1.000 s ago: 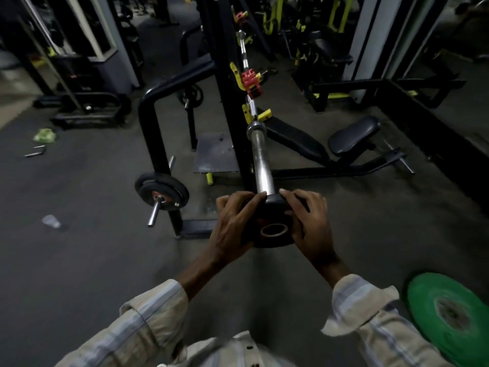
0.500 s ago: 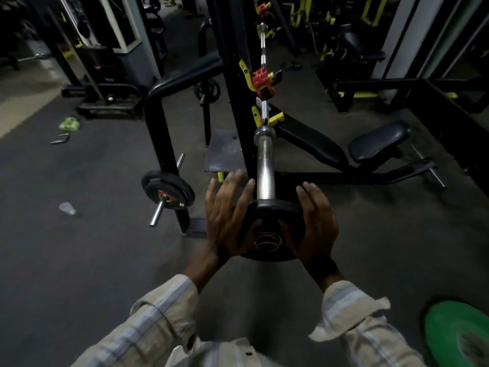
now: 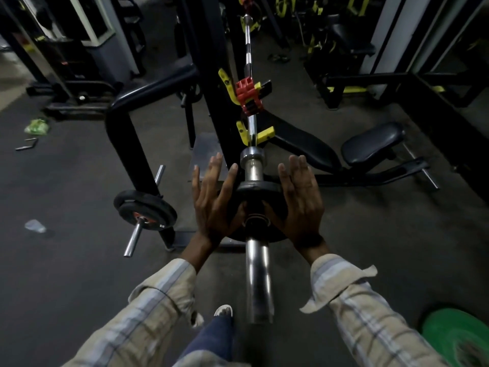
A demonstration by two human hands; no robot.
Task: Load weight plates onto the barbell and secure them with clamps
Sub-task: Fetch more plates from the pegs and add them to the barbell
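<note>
A small black weight plate (image 3: 258, 188) sits on the steel barbell sleeve (image 3: 258, 276), a short way before the sleeve's collar (image 3: 252, 154). My left hand (image 3: 211, 202) and my right hand (image 3: 299, 202) press flat against the plate's near face, one on each side of the sleeve. Their fingers are stretched straight past the rim and do not curl around it. A red clamp (image 3: 248, 98) sits on the thin bar shaft beyond the yellow rack hooks (image 3: 266, 133). The sleeve's free end points toward me.
A black rack upright (image 3: 211, 62) stands just left of the bar. A black plate (image 3: 144, 209) hangs on a storage peg at the left. A green plate (image 3: 457, 337) lies on the floor at the bottom right. A padded bench seat (image 3: 370, 143) is at the right. My shoe (image 3: 223, 311) is below.
The plate has slid from the sleeve's tip well along the sleeve toward the collar. My fingers went from curled around the plate's rim to straight, with palms pushing.
</note>
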